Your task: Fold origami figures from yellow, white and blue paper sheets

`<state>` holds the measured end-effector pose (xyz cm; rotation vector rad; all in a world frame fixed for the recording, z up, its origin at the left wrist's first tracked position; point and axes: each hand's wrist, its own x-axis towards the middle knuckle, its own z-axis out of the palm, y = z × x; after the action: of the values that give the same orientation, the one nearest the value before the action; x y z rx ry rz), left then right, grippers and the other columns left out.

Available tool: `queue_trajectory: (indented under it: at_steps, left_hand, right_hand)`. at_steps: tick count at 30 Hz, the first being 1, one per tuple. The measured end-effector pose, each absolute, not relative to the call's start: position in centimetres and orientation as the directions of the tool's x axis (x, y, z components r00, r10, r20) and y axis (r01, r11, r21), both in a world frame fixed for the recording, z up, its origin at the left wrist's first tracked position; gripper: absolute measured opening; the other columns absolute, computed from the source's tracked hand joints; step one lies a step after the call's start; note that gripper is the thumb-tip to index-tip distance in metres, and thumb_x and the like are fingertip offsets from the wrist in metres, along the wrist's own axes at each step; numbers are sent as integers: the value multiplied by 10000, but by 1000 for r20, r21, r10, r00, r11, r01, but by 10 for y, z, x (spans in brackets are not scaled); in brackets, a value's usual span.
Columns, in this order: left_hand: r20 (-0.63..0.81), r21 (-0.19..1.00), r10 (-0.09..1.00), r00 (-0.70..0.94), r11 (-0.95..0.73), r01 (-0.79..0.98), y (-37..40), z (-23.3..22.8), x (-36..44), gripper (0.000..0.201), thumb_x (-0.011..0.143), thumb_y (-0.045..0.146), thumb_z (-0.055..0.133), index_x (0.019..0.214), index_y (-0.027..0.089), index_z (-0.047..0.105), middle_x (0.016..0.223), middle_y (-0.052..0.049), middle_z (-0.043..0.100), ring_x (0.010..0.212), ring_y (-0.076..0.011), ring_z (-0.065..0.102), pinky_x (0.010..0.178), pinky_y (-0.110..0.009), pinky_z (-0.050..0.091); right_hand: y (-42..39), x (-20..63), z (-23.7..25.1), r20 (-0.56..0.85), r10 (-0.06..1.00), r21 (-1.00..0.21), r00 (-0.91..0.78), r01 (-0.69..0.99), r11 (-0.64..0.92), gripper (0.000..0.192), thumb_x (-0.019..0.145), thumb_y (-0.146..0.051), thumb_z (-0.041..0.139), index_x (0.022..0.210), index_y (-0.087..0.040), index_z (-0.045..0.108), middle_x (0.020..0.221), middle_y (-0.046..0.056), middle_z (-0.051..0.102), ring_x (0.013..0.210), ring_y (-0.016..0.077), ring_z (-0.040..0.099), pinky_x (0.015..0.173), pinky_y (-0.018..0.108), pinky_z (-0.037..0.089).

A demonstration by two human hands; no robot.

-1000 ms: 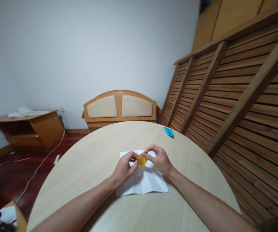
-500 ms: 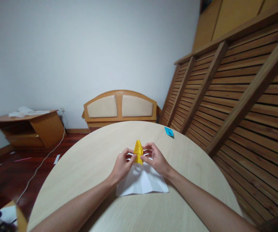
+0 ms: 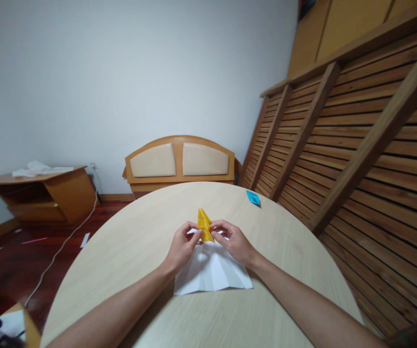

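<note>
Between my hands is a piece of folded yellow paper (image 3: pixel 204 226), its pointed end turned up and away from me. My left hand (image 3: pixel 185 244) pinches its left edge between thumb and fingers. On the other side, my right hand (image 3: pixel 233 239) grips the right edge, thumb in front. The fingertips behind the paper are partly hidden. Beneath the hands, a creased white sheet (image 3: pixel 213 270) lies on the round pale table (image 3: pixel 139 241); its far part is covered by the hands and the yellow paper.
A small folded blue paper (image 3: pixel 253 197) lies near the table's far right edge. Slatted wooden panels (image 3: pixel 338 145) lean along the right side. Behind the table stands a padded headboard (image 3: pixel 179 159). A low cabinet (image 3: pixel 56 193) is at the left, with a cable (image 3: pixel 61 251) on the floor.
The yellow paper has shifted slightly left and its tip now leans left. My right fingers have moved in closer along its right edge. The white sheet stays put.
</note>
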<state>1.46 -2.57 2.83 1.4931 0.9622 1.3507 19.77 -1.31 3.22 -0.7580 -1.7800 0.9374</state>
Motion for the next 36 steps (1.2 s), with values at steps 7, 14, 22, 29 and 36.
queue_trajectory:
  at_steps: [7, 14, 22, 29, 36]
  left_hand:
    - [345, 938, 924, 164, -344, -37, -26, 27, 12, 434, 808, 581, 661, 873, 153, 642, 904, -58, 699, 819, -198, 671, 755, -339, 574]
    - [341, 940, 922, 186, -331, -83, -28, 30, 12, 465, 830, 617, 610, 872, 157, 666, 896, -60, 697, 805, -203, 662, 766, -341, 561]
    - [500, 861, 854, 143, -509, 25, -29, 29, 12, 223, 875, 397, 648, 880, 174, 648, 1046, -85, 642, 1006, -219, 608, 790, -302, 530]
    - [502, 846, 854, 134, -517, 128, -33, 31, 13, 154, 897, 334, 605, 923, 185, 637, 944, -52, 647, 880, -183, 620, 759, -292, 524]
    - [529, 832, 841, 114, -540, 125, -33, 30, 14, 136, 908, 321, 590, 895, 190, 623, 1034, -66, 639, 942, -188, 625, 758, -291, 546]
  right_hand:
    - [-14, 198, 35, 463, 826, -819, -322, 201, 538, 182, 874, -282, 596, 1009, -185, 669, 971, 60, 714, 810, 177, 661, 718, 311, 528]
    - [-12, 201, 36, 630, 682, -641, -372, 248, 727, 73, 843, -276, 684, 867, -207, 683, 1031, 65, 675, 952, 196, 633, 743, 303, 517]
    - [-16, 199, 41, 684, 668, -599, -295, 295, 744, 132, 883, -273, 647, 779, -193, 660, 742, 14, 629, 685, 151, 600, 648, 276, 491]
    - [-14, 197, 40, 607, 773, -741, -183, 220, 634, 185, 887, -336, 628, 800, -183, 683, 786, 37, 696, 721, 170, 654, 701, 295, 533]
    - [-14, 198, 39, 625, 742, -704, -242, 237, 670, 96, 878, -263, 614, 877, -202, 689, 907, 48, 709, 844, 187, 664, 744, 319, 533]
